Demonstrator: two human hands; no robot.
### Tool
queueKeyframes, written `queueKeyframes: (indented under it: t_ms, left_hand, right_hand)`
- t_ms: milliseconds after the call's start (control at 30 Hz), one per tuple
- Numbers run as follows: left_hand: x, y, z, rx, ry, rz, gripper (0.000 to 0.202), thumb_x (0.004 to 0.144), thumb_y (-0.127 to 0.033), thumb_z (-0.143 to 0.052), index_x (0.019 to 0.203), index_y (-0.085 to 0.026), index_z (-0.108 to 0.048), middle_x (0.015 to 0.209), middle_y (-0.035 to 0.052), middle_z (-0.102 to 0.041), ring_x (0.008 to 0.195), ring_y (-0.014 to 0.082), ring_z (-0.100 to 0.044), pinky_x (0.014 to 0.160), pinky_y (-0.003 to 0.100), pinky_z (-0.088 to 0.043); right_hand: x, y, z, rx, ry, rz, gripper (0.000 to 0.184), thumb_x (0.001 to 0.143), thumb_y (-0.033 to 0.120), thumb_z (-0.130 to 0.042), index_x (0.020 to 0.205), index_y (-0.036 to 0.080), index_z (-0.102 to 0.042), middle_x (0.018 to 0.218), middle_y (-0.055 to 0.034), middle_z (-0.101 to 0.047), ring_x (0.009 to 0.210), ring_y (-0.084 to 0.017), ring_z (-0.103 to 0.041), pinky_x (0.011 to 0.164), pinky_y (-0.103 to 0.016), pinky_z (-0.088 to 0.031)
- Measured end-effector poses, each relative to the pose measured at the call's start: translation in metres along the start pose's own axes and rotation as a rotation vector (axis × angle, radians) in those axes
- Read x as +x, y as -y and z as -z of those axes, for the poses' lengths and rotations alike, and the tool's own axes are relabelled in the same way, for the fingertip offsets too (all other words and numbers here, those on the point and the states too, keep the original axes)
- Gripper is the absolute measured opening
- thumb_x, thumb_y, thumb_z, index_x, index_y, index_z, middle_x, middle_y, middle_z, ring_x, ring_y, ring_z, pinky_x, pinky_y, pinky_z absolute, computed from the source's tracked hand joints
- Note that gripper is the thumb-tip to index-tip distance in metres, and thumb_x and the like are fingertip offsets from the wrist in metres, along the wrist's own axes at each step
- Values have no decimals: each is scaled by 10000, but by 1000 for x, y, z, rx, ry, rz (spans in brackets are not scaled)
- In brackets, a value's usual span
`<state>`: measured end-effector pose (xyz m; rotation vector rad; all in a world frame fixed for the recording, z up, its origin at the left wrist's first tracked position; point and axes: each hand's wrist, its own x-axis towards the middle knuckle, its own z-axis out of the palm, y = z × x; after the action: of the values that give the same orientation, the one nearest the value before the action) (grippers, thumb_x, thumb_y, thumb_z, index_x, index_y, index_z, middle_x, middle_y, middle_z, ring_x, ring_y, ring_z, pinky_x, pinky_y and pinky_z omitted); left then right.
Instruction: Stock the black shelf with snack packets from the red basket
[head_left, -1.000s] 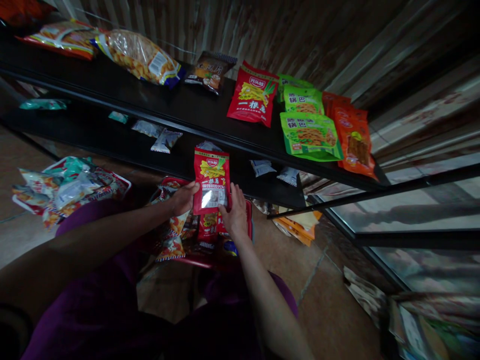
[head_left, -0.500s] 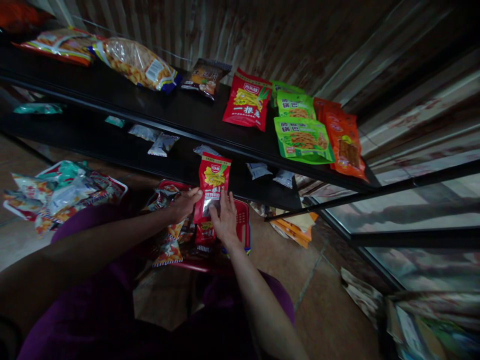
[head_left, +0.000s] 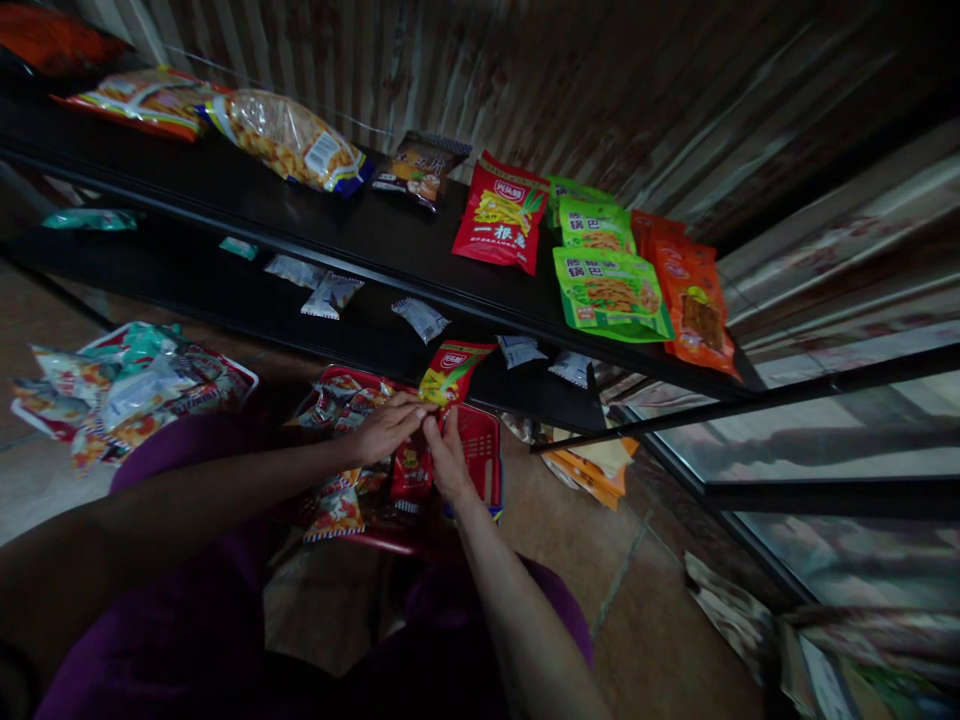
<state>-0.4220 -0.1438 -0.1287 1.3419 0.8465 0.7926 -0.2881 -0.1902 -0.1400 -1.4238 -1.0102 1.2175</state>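
A red snack bag (head_left: pixel 454 368) with a yellow picture and green stalks is between my two hands, above a red basket (head_left: pixel 486 440). My left hand (head_left: pixel 390 425) has its fingers closed on the bag's lower left side. Against the lower right side, my right hand (head_left: pixel 448 455) grips with thumb and fingers. The bag tilts to the right, and its lower part is hidden behind my hands. Inside the basket, below my hands, lie a smaller red packet (head_left: pixel 411 478) and several patterned snack packets (head_left: pixel 337 505).
The black upper shelf (head_left: pixel 300 215) holds a red bag (head_left: pixel 501 215), green bags (head_left: pixel 611 295), orange bags (head_left: pixel 697 310) and others. Small silver packets (head_left: pixel 421 318) lie on the lower shelf. Another basket (head_left: pixel 244 375), heaped with packets, stands left. Orange packaging (head_left: pixel 592 470) lies on the floor.
The red bag has turned from upright to leaning right, its top moving rightward. My left hand has moved right, bringing both hands close together at its lower part.
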Motion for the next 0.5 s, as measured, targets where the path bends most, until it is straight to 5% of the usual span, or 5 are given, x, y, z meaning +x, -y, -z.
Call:
queueKeyframes:
  t_ms: [133,233,367,500]
  left_hand:
    - [-2,0,2,239,5,-185,249,789,-198,-583,998,-244,-709,1020,64,-562,1018,213,-524,933,311,-410]
    - [2,5,8,329,-103,-184,234,796,-180,-561,980,-228,-698,1062,66,-568,1045,218,-521,982,326,-372]
    - [11,14,19,152,-369,85,302,754,-272,-650,1046,-198,-636,1073,71,-600,1022,231,-548,973,350,-388]
    - [13,13,21,-461,-106,485,373,749,-410,-654,991,-129,-624,943,104,-680,887,261,-639,803,383,-500]
  right_hand:
    - [1,0,1,381,16,-143,546,720,389,-686,1214,258,-493,1111,-22,-670,1015,-190,-638,899,-355,-512]
    - [3,1,5,520,-69,-334,415,692,381,-705,1049,209,-578,863,-8,-715,773,-188,-688,753,-351,-570]
    - [5,1,8,573,-72,-395,384,669,370,-730,977,177,-604,809,-29,-719,741,-214,-694,701,-371,-586]
    - [5,3,11,582,-56,-385,399,652,379,-752,972,186,-611,807,-33,-723,778,-239,-700,681,-391,-595]
